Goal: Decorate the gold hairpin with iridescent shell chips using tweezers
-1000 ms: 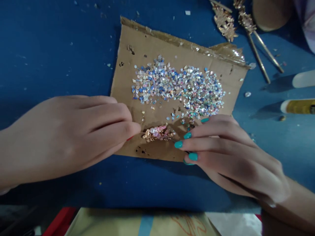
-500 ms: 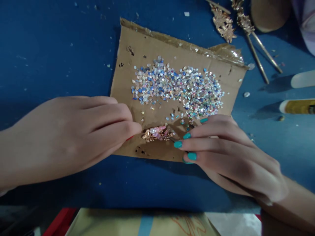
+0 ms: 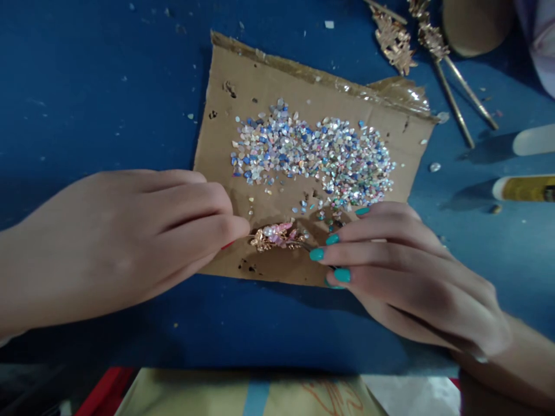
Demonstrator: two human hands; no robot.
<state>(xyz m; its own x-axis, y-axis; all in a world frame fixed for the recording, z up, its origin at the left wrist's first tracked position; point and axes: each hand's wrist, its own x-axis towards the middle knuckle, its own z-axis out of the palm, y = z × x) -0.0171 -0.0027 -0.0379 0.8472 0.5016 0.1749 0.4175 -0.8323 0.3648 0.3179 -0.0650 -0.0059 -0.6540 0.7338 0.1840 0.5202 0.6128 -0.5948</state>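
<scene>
My left hand [image 3: 173, 231] is closed, thumb and fingers pinching the thin stem of a gold hairpin [image 3: 277, 236]. Pink petals and white pearl beads decorate the ornament, which is held over the lower part of a cardboard sheet [image 3: 269, 268]. From the right, my right hand [image 3: 399, 268], with turquoise nails, is closed on slim metal tweezers [image 3: 306, 247]. Their tips reach the ornament's right end; whether they grip a piece there I cannot tell. Above both hands, a spread of small shiny blue, white and iridescent chips [image 3: 312, 147] lies on the cardboard.
More gold hairpins [image 3: 451, 86] and a gold leafy ornament [image 3: 393, 43] lie at the upper right of the blue table [image 3: 108, 104]. A yellow-labelled tube [image 3: 526, 188] and a whitish tube [image 3: 535, 140] lie at the right edge. Below the table edge is a yellowish surface [image 3: 195, 396].
My right hand and the tweezers have shifted slightly to the right, showing more of the tool. My left hand and the hairpin have hardly moved.
</scene>
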